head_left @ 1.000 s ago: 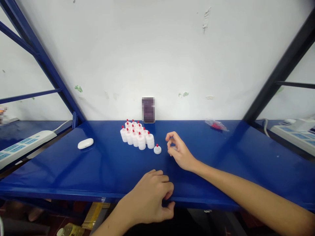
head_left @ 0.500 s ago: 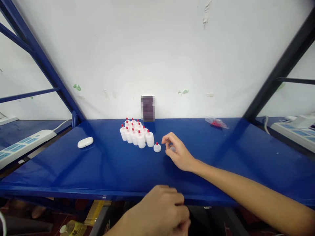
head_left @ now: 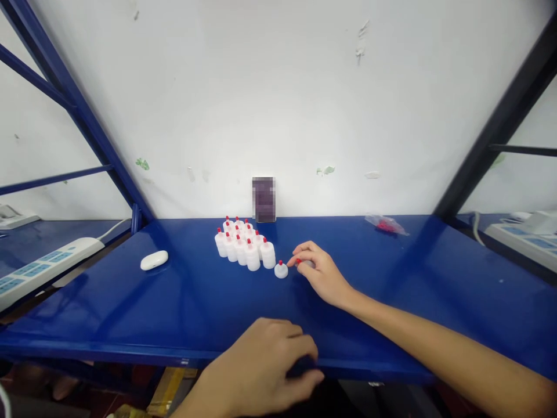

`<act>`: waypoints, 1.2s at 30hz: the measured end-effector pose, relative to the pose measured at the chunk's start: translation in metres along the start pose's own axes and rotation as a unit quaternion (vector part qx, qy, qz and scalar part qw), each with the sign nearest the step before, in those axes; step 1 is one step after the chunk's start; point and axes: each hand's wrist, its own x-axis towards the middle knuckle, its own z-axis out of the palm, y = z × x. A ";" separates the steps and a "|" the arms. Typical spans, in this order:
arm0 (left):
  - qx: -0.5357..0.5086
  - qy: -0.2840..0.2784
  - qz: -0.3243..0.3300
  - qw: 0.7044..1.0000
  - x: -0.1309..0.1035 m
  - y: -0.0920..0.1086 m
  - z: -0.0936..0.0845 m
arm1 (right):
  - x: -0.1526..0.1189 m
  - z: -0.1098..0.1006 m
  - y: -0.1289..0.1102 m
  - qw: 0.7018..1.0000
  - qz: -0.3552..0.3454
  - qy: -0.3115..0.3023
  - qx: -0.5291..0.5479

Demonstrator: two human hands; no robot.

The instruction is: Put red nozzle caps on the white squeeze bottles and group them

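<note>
On the blue shelf (head_left: 183, 302) stands a cluster of several small white bottles with red tips (head_left: 243, 247). One short white cap with a red tip (head_left: 281, 270) sits alone just right of the cluster. My right hand (head_left: 319, 273) rests beside that cap, its fingers pinched on another small white cap with a red tip (head_left: 304, 264). My left hand (head_left: 265, 368) lies curled over the shelf's front edge, and I cannot see anything in it.
A white earbud case (head_left: 154, 260) lies at the left. A blurred dark card (head_left: 263, 200) leans on the white wall. A clear bag of red bits (head_left: 385, 224) lies at the back right. Power strips (head_left: 39, 270) sit on both neighbouring shelves.
My right hand has moved down and left toward the lone cap, with a red tip now showing at its fingertips. My left hand dropped below the shelf edge and has come back onto it.
</note>
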 end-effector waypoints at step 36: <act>-0.003 0.139 -0.224 0.965 -0.016 -0.094 -0.014 | 0.025 0.011 0.012 0.987 -0.119 -0.068 -0.081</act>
